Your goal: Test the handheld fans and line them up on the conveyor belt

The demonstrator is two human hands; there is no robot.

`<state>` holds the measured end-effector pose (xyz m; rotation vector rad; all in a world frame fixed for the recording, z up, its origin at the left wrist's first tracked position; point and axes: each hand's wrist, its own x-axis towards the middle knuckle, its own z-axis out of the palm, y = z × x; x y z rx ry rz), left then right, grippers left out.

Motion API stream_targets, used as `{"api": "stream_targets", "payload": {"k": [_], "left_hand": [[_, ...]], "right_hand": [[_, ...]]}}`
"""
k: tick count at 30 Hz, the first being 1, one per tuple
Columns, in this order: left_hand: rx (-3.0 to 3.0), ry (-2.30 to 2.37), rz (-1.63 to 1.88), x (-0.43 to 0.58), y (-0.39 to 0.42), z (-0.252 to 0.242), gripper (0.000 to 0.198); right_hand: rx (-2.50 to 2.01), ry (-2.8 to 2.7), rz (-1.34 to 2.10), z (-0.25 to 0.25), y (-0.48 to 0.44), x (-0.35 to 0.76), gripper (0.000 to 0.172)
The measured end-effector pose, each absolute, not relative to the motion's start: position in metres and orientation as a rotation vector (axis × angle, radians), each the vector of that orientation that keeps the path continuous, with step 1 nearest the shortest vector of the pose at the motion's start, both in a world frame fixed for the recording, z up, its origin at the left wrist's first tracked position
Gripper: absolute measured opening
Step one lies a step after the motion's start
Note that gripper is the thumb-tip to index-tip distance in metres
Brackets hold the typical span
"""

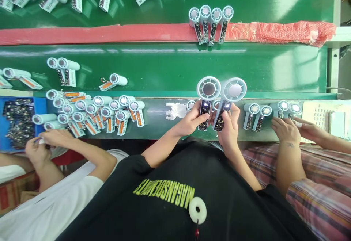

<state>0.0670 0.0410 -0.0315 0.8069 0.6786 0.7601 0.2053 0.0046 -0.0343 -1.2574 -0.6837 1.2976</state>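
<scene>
In my left hand [191,121] is a light-blue handheld fan [208,88], its round head up and a dark circuit board along the handle. Close beside it, my right hand [229,126] grips a second handheld fan [234,89] of the same kind. Small lights glow on both boards, and each thumb rests on its board. Partly hidden behind the two held fans are more fan heads [190,105] on the bench. A white glove [176,111] lies just left of my left hand.
Many fans [101,104] with orange parts crowd the bench at left, beside a blue bin [41,106] of circuit boards. Co-workers' hands [55,138] [286,129] work on both sides. Several fans [211,14] stand against a red-wrapped rail [109,34]. Two fans [251,109] lie to my right.
</scene>
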Motion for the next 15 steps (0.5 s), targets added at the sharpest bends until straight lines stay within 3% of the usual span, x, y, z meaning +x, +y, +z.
{"api": "stream_targets", "payload": {"k": [15], "left_hand": [[0.845, 0.628, 0.787, 0.0713, 0.0431, -0.0275, 0.041]], "right_hand": [[-1.248, -0.611, 1.334, -0.03, 0.0049, 0.2056, 0.036]]}}
